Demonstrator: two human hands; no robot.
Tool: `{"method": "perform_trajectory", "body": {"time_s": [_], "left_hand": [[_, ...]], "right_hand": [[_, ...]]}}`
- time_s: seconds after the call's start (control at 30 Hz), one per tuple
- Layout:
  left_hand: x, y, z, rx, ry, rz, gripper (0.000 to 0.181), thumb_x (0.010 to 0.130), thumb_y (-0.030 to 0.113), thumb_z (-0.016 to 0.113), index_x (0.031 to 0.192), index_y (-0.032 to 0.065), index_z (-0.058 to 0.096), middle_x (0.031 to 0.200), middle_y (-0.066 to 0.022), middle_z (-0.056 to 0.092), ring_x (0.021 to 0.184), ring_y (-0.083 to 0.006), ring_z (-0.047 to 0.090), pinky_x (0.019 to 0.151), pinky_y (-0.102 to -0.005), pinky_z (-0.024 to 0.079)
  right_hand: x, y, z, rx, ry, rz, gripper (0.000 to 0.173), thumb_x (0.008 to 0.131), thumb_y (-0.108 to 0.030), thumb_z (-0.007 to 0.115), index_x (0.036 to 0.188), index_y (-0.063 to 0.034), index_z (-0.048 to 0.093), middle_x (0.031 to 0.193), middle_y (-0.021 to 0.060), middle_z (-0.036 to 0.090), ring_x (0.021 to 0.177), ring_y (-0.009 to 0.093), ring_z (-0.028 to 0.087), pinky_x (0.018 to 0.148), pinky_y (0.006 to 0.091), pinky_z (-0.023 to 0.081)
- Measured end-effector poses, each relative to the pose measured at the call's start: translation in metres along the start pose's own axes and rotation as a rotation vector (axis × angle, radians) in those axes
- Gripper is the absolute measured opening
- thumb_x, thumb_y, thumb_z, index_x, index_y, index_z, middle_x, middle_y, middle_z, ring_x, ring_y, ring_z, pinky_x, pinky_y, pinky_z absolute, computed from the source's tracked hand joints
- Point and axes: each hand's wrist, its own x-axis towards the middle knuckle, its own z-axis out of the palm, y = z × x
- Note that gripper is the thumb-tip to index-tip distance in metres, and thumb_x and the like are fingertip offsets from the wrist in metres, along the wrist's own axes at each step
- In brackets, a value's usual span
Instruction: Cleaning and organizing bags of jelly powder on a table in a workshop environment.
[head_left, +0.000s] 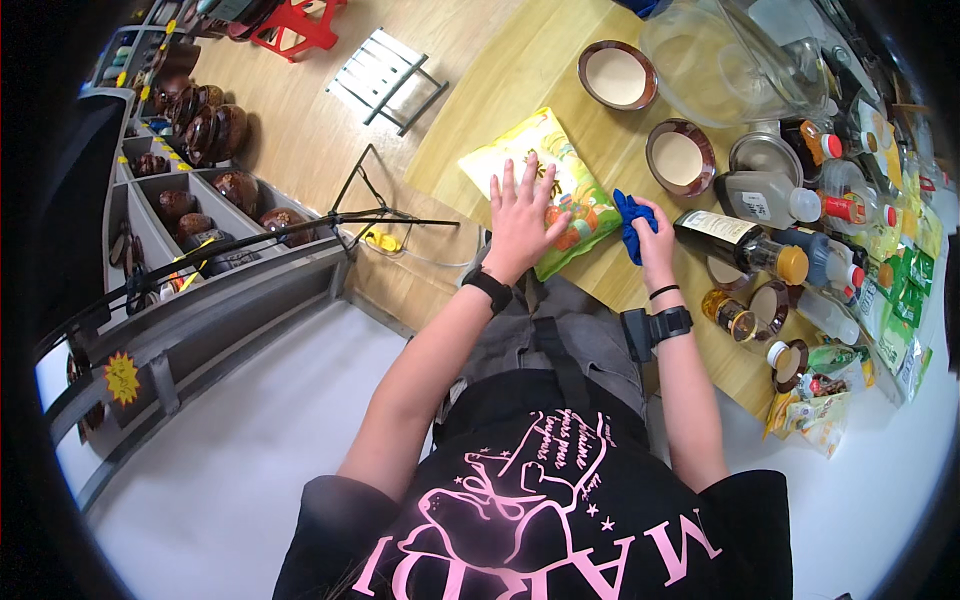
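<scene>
My left hand (525, 225) lies with spread fingers on a yellow and green plastic food bag (574, 180), which rests on the wooden table (510, 82). Beside the bag's right edge, my right hand (654, 236) grips a bunched blue cloth (631, 225). Just right of that hand a dark bottle with a yellow cap (731, 240) lies on its side. Two brown-rimmed bowls with pale insides, one farther off (616, 75) and one nearer (680, 157), stand beyond the cloth.
A large clear plastic container (697, 60) stands at the table's far side. Several bottles, including a clear one (761, 201), and small packets (904, 277) crowd the right. A black tripod (375, 214), a folding stool (386, 79) and a grey shelf with brown pots (236, 191) are at the left.
</scene>
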Motion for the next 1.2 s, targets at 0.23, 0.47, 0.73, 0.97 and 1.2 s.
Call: {"method": "perform_trajectory", "body": {"time_s": [0.23,0.47,0.73,0.97,1.2], "left_hand": [[-0.001,-0.001,0.004,0.051,0.016,0.007,0.064,0.082,0.044,0.051,0.137,0.0154,0.033,0.145,-0.0125,0.022,0.133,-0.0383,0.014,0.106,-0.0532,0.009],[-0.001,-0.002,0.002,0.037,0.016,0.009,0.065,0.082,0.043,0.051,0.137,0.0147,0.032,0.146,-0.0126,0.020,0.133,-0.0380,0.013,0.106,-0.0532,0.009],[-0.001,-0.003,0.005,0.052,0.017,0.007,0.065,0.082,0.045,0.050,0.137,0.0152,0.033,0.146,-0.0121,0.020,0.134,-0.0372,0.013,0.106,-0.0527,0.008],[0.000,-0.006,0.000,-0.071,-0.027,-0.025,0.060,0.087,0.039,0.046,0.138,0.0106,0.031,0.145,-0.0144,0.020,0.134,-0.0360,0.013,0.108,-0.0493,0.009],[0.002,-0.006,0.016,-0.109,0.130,-0.134,0.064,0.086,0.032,0.048,0.135,-0.0047,0.026,0.142,-0.0212,0.022,0.134,-0.0363,0.015,0.109,-0.0446,0.012]], "right_hand": [[-0.012,0.000,-0.006,-0.059,-0.115,-0.009,0.031,0.075,-0.004,0.057,0.105,-0.0036,0.056,0.092,0.0019,0.058,0.078,0.010,0.055,0.071,0.0228,0.046],[-0.035,0.007,0.004,0.281,-0.171,0.447,0.033,0.078,-0.010,0.062,0.108,0.0002,0.052,0.093,0.0050,0.059,0.082,0.013,0.056,0.073,0.0257,0.046],[-0.046,-0.008,0.013,0.037,-0.408,0.399,0.029,0.077,-0.010,0.060,0.104,0.0003,0.057,0.091,0.0050,0.060,0.080,0.013,0.057,0.073,0.0245,0.046],[-0.032,-0.037,-0.008,-0.114,-0.176,0.112,0.030,0.079,-0.009,0.057,0.108,-0.0006,0.056,0.095,0.0075,0.060,0.083,0.013,0.058,0.072,0.0257,0.049],[-0.018,-0.036,0.043,-0.537,-0.040,-0.357,0.034,0.074,-0.005,0.060,0.108,-0.0048,0.054,0.101,0.0154,0.055,0.095,0.032,0.054,0.086,0.0378,0.043]]}}
